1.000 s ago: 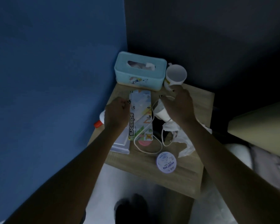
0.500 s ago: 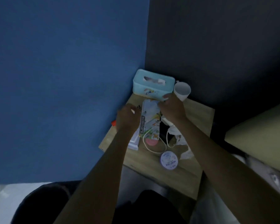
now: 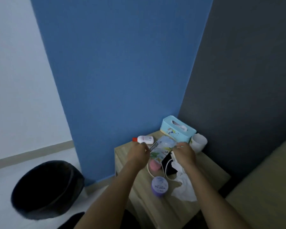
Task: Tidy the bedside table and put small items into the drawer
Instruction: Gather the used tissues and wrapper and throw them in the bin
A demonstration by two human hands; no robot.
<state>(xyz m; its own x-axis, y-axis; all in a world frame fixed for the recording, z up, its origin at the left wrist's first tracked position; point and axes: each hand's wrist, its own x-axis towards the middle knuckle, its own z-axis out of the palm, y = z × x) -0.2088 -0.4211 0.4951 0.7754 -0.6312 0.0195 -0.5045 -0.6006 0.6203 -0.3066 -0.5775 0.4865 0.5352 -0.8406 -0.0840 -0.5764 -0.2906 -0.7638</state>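
On the wooden bedside table (image 3: 210, 174) both hands hold a flat, colourful scissors pack (image 3: 162, 148) lifted off the top. My left hand (image 3: 138, 153) pinches its left edge and my right hand (image 3: 184, 153) grips its right edge. Below the pack lie a pink round item (image 3: 153, 166), a black phone (image 3: 169, 166) and a white looped cable (image 3: 163, 172). A purple round tin (image 3: 159, 185) stands near the front. A crumpled white tissue (image 3: 183, 189) lies to its right. No drawer is visible.
A light blue tissue box (image 3: 177, 131) and a white cup (image 3: 198, 142) stand at the back corner. A white bottle with a red cap (image 3: 144, 139) lies at the left edge. A black bin (image 3: 46, 189) stands on the floor left. A bed (image 3: 262, 187) borders the right.
The view has pulled back and swung left, so the bin and floor now show. The scissors pack has risen off the table between both hands and uncovered the pink item.
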